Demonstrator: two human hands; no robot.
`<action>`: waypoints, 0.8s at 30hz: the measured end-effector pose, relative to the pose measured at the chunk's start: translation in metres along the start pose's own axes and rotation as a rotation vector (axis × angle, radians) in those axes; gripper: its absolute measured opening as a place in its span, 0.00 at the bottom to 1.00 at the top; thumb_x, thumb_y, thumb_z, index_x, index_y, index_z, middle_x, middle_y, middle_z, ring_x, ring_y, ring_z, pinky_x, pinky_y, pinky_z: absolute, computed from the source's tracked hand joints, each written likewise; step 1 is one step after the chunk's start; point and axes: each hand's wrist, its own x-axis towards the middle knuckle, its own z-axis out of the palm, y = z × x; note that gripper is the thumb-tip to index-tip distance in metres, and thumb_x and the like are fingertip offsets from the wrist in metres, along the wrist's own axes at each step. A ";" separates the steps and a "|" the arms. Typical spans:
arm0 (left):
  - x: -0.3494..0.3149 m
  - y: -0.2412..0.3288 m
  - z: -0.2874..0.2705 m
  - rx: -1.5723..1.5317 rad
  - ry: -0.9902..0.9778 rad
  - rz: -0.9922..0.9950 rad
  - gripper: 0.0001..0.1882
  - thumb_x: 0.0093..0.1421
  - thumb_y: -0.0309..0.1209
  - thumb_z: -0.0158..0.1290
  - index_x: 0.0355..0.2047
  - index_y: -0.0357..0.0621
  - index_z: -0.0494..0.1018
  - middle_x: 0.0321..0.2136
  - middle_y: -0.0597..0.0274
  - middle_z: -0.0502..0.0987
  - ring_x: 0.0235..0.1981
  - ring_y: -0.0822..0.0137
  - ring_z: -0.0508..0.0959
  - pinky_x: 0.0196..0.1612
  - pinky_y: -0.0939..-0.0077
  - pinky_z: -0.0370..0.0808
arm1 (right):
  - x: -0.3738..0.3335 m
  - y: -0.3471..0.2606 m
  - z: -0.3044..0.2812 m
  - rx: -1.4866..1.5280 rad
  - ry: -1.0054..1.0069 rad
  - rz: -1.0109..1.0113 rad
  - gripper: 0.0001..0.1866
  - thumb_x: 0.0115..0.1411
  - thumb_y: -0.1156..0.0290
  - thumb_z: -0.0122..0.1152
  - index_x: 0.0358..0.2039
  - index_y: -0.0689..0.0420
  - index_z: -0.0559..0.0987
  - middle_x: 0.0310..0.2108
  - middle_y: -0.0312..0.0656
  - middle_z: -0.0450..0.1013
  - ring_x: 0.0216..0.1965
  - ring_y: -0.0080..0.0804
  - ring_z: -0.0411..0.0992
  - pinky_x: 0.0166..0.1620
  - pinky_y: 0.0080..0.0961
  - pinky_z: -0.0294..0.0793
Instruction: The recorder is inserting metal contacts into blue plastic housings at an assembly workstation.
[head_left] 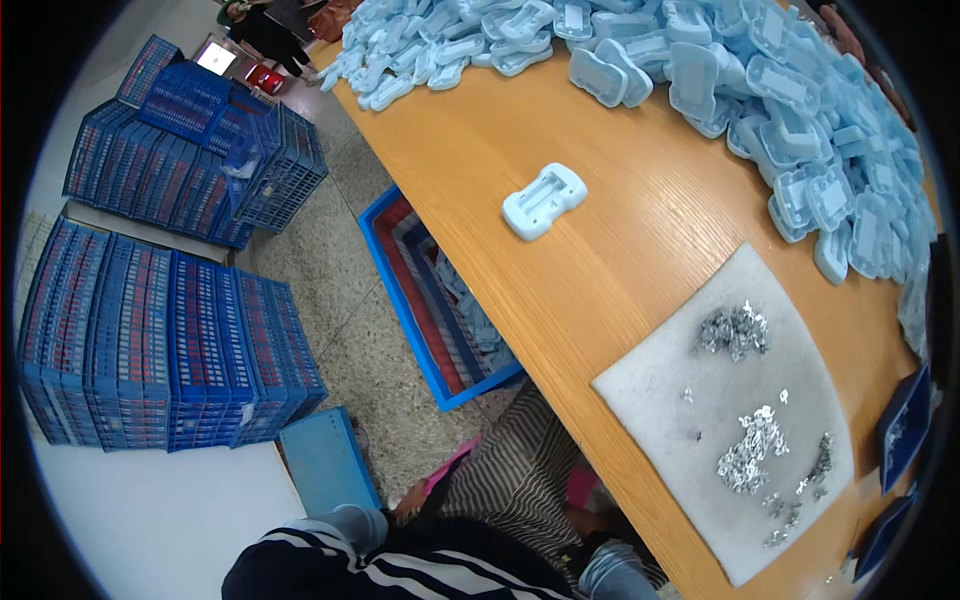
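So both hands are hanging around down at the bottom of the frame, off the worktop. The left hand is sitting right by a pink-edged thing, next to the striped cloth, and its fingers are showing too small to tell whether they're gripping it or just lying there. The right hand is mostly hiding in shadow just past the worktop's edge, so no telling about those fingers either. Up in the centre, one light blue plastic shell is lying alone on the worktop, recessed side up, while a huge heap of similar shells is sprawling across the top and upper right. Lower right, a whitish mat is holding little piles of silvery metal bits. A blue crate is standing beside the worktop, left of centre, and stacked blue baskets are filling the left side.
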 end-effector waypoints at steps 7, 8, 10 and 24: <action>0.036 -0.014 -0.027 -0.320 -0.257 0.219 0.33 0.53 0.57 0.40 0.49 0.43 0.63 0.41 0.41 0.71 0.42 0.47 0.72 0.43 0.57 0.68 | -0.018 0.065 -0.042 -0.203 0.019 -0.035 0.23 0.57 0.57 0.46 0.50 0.55 0.70 0.50 0.46 0.66 0.53 0.38 0.62 0.56 0.29 0.56; 0.056 0.006 -0.023 -0.331 -0.268 0.291 0.32 0.53 0.56 0.41 0.48 0.43 0.63 0.41 0.41 0.71 0.42 0.47 0.72 0.43 0.58 0.68 | 0.004 0.051 -0.063 -0.243 0.057 -0.080 0.23 0.58 0.57 0.46 0.50 0.55 0.69 0.50 0.45 0.66 0.53 0.38 0.61 0.57 0.28 0.56; 0.096 0.051 0.003 -0.351 -0.246 0.427 0.31 0.53 0.54 0.42 0.48 0.42 0.64 0.41 0.42 0.71 0.42 0.48 0.72 0.43 0.59 0.68 | 0.056 0.003 -0.109 -0.342 0.115 -0.200 0.23 0.58 0.58 0.45 0.50 0.55 0.69 0.50 0.45 0.65 0.54 0.37 0.61 0.57 0.28 0.55; 0.066 0.060 -0.051 -0.281 -0.575 0.953 0.22 0.54 0.42 0.52 0.43 0.39 0.69 0.40 0.49 0.74 0.42 0.54 0.73 0.42 0.64 0.69 | 0.111 -0.032 -0.195 -0.793 0.317 -0.461 0.22 0.60 0.62 0.39 0.53 0.56 0.66 0.54 0.44 0.61 0.56 0.34 0.57 0.59 0.25 0.53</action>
